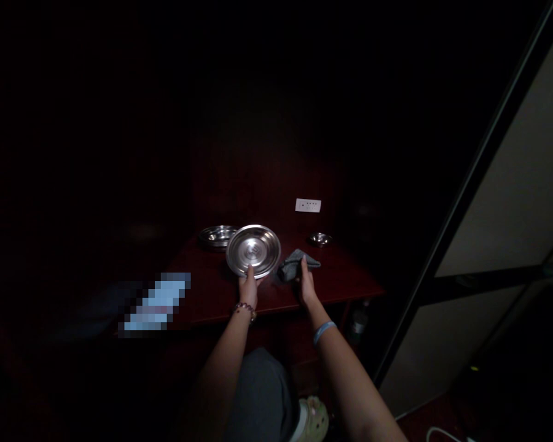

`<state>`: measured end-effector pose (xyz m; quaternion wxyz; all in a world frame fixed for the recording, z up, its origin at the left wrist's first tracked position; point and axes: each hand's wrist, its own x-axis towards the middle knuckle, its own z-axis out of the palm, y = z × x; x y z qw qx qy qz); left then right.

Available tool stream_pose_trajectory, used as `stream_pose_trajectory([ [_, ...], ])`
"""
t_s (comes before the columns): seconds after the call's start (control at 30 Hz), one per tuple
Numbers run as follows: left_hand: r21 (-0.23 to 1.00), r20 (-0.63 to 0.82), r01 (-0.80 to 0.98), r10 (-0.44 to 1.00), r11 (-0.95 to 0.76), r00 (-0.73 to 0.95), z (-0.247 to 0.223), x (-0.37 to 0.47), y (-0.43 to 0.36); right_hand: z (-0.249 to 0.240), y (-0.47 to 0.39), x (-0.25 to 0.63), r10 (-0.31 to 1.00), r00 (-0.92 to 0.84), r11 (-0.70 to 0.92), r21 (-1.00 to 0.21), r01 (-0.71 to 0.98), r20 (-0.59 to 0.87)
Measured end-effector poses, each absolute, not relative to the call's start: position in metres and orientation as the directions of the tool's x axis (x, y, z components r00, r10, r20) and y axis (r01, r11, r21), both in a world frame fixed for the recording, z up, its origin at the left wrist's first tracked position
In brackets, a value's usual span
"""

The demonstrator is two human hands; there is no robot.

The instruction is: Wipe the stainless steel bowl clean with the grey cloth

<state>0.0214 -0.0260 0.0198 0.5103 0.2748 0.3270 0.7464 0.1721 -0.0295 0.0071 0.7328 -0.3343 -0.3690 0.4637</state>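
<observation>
A round, shiny metal plate (253, 250) is tilted up toward me over the table. My left hand (249, 288) grips its near rim, with the thumb on the inner face and the fingers hidden behind. To the right of the plate, my right hand (306, 283) is closed around a folded grey cloth (291, 265), thumb on top. The cloth is apart from the plate. Behind the plate at the left lie more metal plates (212, 237), apparently stacked and partly covered by the held one. A small metal dish (321, 239) rests at the back right.
The dark red table (350, 283) ends against a wall with a white power socket (308, 205). A blurred-out bright screen (159, 304) is at the left edge. A bottle (358, 325) stands below on the right, near a framed panel (488, 215). Surroundings are very dark.
</observation>
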Motion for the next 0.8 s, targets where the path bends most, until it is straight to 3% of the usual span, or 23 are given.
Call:
stream_pose_trajectory([
  [0.3,0.919,0.174,-0.353,0.984,-0.179,-0.046,0.016,0.028,-0.031,0.013,-0.031,0.165,0.94,0.178,0.338,-0.871,-0.357,0.291],
  [0.57,0.928,0.162,-0.327,0.983,-0.181,-0.084,0.017,0.027,-0.031,0.016,-0.037,0.166,0.96,0.102,0.279,-0.873,-0.401,0.26],
  [0.8,0.936,0.156,-0.291,0.976,-0.195,-0.152,0.016,0.026,-0.03,0.016,-0.041,0.167,0.967,-0.077,0.191,-0.891,-0.412,0.243],
])
